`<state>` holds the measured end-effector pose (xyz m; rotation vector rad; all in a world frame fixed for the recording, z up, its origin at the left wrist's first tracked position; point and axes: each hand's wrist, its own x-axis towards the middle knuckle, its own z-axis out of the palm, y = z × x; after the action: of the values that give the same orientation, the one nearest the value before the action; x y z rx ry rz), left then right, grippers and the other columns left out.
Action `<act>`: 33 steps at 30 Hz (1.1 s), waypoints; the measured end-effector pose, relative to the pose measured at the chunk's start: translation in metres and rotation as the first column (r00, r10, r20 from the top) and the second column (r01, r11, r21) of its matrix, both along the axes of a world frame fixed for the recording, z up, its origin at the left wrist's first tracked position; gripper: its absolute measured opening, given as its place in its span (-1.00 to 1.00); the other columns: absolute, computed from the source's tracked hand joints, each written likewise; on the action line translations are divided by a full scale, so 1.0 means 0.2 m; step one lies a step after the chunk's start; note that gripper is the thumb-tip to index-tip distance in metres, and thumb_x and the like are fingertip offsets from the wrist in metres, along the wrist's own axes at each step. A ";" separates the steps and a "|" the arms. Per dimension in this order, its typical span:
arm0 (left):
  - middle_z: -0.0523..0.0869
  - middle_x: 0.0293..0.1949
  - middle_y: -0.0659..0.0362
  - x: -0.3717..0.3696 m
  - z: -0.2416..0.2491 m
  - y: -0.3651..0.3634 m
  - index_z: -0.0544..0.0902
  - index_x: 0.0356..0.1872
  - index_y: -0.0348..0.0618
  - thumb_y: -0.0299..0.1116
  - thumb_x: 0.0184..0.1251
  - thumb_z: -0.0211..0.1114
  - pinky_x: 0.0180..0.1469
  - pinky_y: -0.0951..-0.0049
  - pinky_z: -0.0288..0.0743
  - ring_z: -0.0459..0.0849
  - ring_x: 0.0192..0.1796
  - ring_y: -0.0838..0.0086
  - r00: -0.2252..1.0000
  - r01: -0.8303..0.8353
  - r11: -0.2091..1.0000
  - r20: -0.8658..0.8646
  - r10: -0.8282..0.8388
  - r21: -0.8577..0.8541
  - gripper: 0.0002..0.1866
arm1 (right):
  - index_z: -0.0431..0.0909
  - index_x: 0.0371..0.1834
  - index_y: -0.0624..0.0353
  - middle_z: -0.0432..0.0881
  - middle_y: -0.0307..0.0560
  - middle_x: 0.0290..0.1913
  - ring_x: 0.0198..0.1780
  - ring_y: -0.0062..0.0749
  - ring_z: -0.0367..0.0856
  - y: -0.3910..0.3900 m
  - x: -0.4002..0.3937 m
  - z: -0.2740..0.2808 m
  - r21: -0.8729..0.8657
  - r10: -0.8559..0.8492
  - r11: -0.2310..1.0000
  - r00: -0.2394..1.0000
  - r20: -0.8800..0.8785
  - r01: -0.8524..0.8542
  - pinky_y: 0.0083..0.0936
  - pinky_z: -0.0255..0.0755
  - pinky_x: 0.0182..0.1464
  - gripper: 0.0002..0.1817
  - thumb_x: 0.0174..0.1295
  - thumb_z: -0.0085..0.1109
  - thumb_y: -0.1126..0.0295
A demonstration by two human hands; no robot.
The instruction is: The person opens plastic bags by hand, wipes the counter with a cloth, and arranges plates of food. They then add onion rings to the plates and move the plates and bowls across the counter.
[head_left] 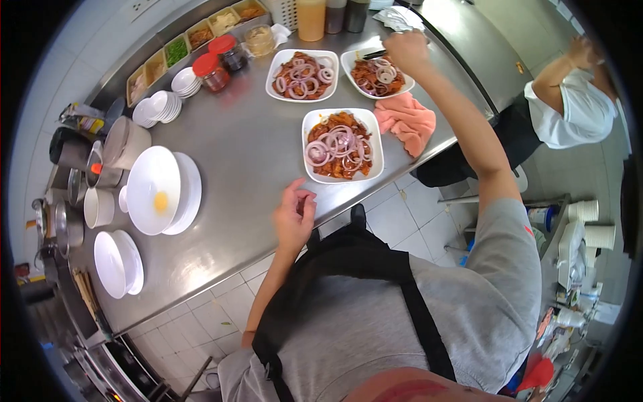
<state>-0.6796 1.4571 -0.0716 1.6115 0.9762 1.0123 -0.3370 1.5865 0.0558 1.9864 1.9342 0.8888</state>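
Observation:
My right hand (pixel 407 52) reaches to the far right bowl (pixel 348 65), its fingers closed on what look like black chopsticks (pixel 376 55). Their dark tips lie over the onion rings (pixel 383 72) on reddish-brown, glazed food in that bowl. My left hand (pixel 295 213) is at the counter's near edge, fingers loosely bent and apart, holding nothing. Just above it stands the nearest white square bowl (pixel 324 175), filled with similar food and purple onion rings (pixel 340 146). A third such bowl (pixel 273 84) stands behind, at the left.
A crumpled pink cloth (pixel 407 124) lies by the right bowl. White dishes (pixel 153 181) stand on the steel counter (pixel 231 181) at left. Red-lidded jars (pixel 213 72), sauce bottles (pixel 311 20) and ingredient tubs (pixel 176 52) line the back. Another person (pixel 569 110) stands at right.

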 end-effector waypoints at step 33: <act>0.51 -0.53 0.14 -0.59 -0.07 -0.09 0.46 -0.30 -0.17 -0.51 -0.10 0.19 -0.55 0.35 0.43 0.53 -0.56 0.29 0.792 -0.204 0.824 -0.406 0.456 0.528 -0.75 | 0.41 -0.25 0.26 0.49 -0.15 -0.41 -0.47 -0.56 0.50 1.08 -2.80 0.13 0.061 -0.382 0.693 -0.439 -0.813 -0.718 -0.63 0.40 -0.58 -0.75 0.16 0.07 0.28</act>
<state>-0.7981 1.4394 -0.0849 2.2362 1.5246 1.1350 -0.8974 1.8019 0.0820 1.4375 2.4503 -2.5500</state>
